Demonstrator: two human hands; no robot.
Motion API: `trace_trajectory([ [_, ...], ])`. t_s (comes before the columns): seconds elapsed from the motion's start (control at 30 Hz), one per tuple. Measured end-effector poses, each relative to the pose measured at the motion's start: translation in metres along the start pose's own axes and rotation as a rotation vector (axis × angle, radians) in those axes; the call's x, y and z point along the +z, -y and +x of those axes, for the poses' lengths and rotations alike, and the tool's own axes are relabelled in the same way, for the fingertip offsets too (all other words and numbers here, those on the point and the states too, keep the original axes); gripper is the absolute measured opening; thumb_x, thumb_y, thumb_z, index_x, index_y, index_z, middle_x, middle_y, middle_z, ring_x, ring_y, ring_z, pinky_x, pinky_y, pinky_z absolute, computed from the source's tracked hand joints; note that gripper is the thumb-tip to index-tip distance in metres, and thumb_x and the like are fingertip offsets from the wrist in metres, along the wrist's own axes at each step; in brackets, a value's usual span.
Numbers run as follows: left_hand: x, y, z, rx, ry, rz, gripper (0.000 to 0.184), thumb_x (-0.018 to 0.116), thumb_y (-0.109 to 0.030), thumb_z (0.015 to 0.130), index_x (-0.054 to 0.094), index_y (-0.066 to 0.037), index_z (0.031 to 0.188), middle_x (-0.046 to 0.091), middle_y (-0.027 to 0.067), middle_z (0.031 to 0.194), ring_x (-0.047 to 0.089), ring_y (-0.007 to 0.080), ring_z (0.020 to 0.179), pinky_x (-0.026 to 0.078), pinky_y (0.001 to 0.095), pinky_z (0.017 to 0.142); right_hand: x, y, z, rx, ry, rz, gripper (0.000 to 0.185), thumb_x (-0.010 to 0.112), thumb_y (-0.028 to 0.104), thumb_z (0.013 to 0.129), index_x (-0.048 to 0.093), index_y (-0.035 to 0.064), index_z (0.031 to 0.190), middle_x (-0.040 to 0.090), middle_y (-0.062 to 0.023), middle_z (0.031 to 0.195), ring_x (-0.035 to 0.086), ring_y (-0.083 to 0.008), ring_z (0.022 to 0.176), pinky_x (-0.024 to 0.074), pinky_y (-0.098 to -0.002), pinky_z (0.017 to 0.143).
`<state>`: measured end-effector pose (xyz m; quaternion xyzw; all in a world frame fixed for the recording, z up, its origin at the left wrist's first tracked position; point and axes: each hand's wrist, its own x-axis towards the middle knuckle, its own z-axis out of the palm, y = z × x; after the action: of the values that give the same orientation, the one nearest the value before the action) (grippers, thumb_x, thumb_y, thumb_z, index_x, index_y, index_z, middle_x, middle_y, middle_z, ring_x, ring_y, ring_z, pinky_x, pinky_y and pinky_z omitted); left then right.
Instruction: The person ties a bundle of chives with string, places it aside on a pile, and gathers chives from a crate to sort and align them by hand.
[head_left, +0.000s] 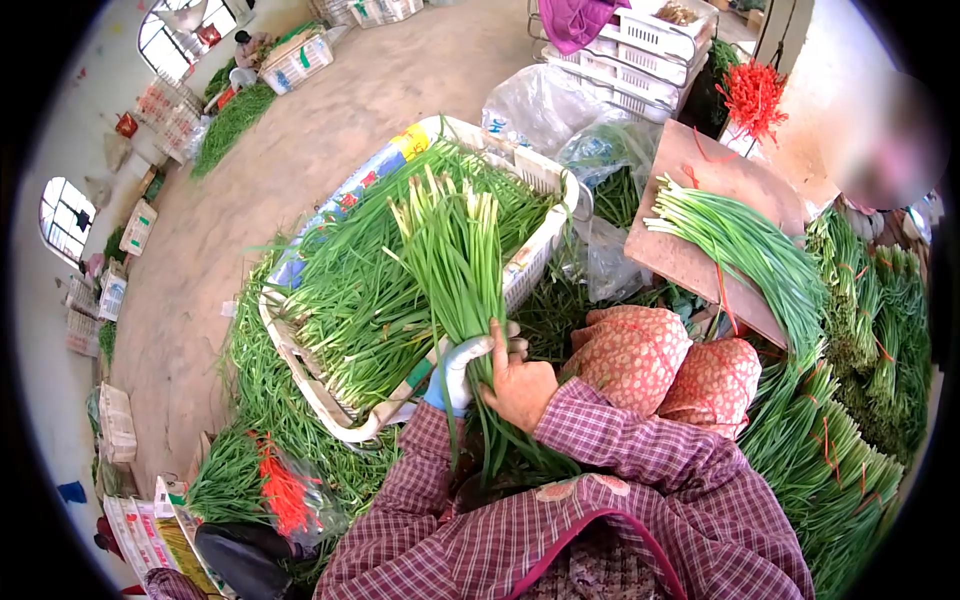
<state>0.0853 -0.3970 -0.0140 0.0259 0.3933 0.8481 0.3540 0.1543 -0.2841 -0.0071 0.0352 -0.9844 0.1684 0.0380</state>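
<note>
A loose bunch of garlic chives [450, 250] stands upright in front of me, pale cut ends up and green leaves hanging down toward my lap. Wrapped around its lower part is my left hand [460, 374], in a white glove with a blue cuff. My bare right hand [522, 385] grips the same bunch from the right, its index finger pointing up along the stalks; its other fingers are partly hidden. Behind the bunch, a white plastic crate [345, 428] holds many more chives [350, 290]. To the right, a bundle of chives [735, 240] lies on a slanted board [690, 245].
Tied chive bundles [830, 440] are piled at my right. Red ties hang at the post [752, 100], and more red ties [285, 490] lie at lower left. Stacked white crates [640, 60] and plastic bags [545, 105] stand behind. A co-worker [250, 48] sits far back left.
</note>
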Motion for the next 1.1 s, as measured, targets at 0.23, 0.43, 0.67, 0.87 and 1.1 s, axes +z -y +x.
trace_trajectory([
  [0.23, -0.034, -0.040, -0.019, -0.008, -0.153, 0.352, 0.042, 0.065, -0.017, 0.078, 0.057, 0.005, 0.114, 0.065, 0.0132, 0.097, 0.064, 0.0245, 0.087, 0.054, 0.0384, 0.085, -0.076, -0.006, 0.010, -0.231, 0.245, 0.107, 0.088, 0.064, 0.060, 0.079, 0.037, 0.0010, 0.139, 0.069, -0.0157, 0.087, 0.061, -0.0229, 0.050, 0.0495, -0.0324, 0.046],
  [0.43, -0.056, -0.049, -0.027, -0.001, 0.109, 0.357, 0.043, 0.077, -0.020, 0.072, 0.060, 0.003, 0.104, 0.066, 0.0131, 0.088, 0.066, 0.0240, 0.073, 0.057, 0.0421, 0.073, -0.128, -0.056, 0.067, -0.282, -0.616, 0.244, 0.025, 0.068, 0.032, 0.083, 0.065, 0.0119, 0.098, 0.061, -0.0048, 0.077, 0.057, -0.0160, 0.060, 0.0488, -0.0345, 0.051],
  [0.67, -0.019, -0.066, -0.053, -0.053, 0.041, 0.490, 0.047, 0.081, -0.015, 0.067, 0.060, 0.003, 0.106, 0.065, 0.0126, 0.086, 0.064, 0.0251, 0.072, 0.054, 0.0417, 0.069, -0.141, -0.030, 0.105, -0.185, -0.628, 0.046, 0.051, 0.080, 0.035, 0.065, 0.061, 0.0113, 0.106, 0.055, -0.0079, 0.106, 0.050, -0.0261, 0.106, 0.0376, -0.0456, 0.093],
  [0.87, -0.006, -0.074, -0.063, -0.083, -0.072, 0.648, 0.045, 0.084, -0.018, 0.064, 0.063, 0.000, 0.100, 0.067, 0.0097, 0.083, 0.066, 0.0202, 0.069, 0.055, 0.0339, 0.065, -0.128, -0.026, 0.103, -0.086, -0.337, 0.031, 0.042, 0.077, 0.037, 0.070, 0.061, 0.0136, 0.101, 0.057, -0.0097, 0.103, 0.053, -0.0285, 0.103, 0.0367, -0.0448, 0.091],
  [1.1, -0.024, -0.075, -0.070, -0.114, 0.038, 0.601, 0.053, 0.085, -0.018, 0.061, 0.062, 0.001, 0.105, 0.067, 0.0121, 0.084, 0.066, 0.0228, 0.073, 0.055, 0.0358, 0.067, -0.120, -0.058, 0.119, -0.078, -0.405, 0.016, 0.018, 0.051, 0.024, 0.092, 0.046, 0.0065, 0.090, 0.059, -0.0085, 0.061, 0.059, -0.0279, 0.053, 0.0470, -0.0410, 0.053],
])
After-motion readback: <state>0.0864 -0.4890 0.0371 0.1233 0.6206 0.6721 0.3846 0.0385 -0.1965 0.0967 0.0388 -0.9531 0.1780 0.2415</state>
